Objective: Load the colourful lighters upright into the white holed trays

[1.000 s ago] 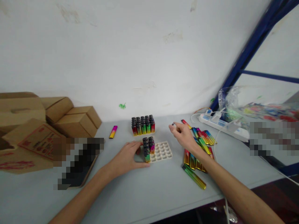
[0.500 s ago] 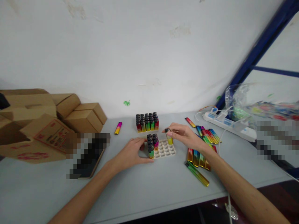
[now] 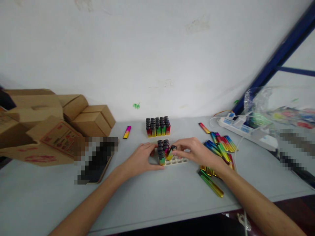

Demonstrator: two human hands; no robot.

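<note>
A white tray with round holes (image 3: 178, 161) lies on the table, its left part filled with several upright lighters (image 3: 161, 154) with black tops. My left hand (image 3: 140, 158) grips the tray's left end, thumb at the near corner and fingers at the far side. Pinched in my right hand (image 3: 193, 150) is a yellow lighter (image 3: 169, 154) with a black top, tilted over the tray beside the standing row. My right fingers hide much of the tray's far right part.
A block of upright lighters (image 3: 157, 127) stands behind the tray. Several loose shiny lighter sleeves (image 3: 222, 149) lie at right, near a power strip (image 3: 248, 132). One pink-yellow sleeve (image 3: 127, 132) lies at left. Cardboard boxes (image 3: 54, 131) and a dark, partly blurred device (image 3: 98, 164) are further left.
My right hand has moved the yellow lighter left and tilted it, from the tray's far right side to beside the standing lighters. My left hand stays at the tray. The view has shifted slightly.
</note>
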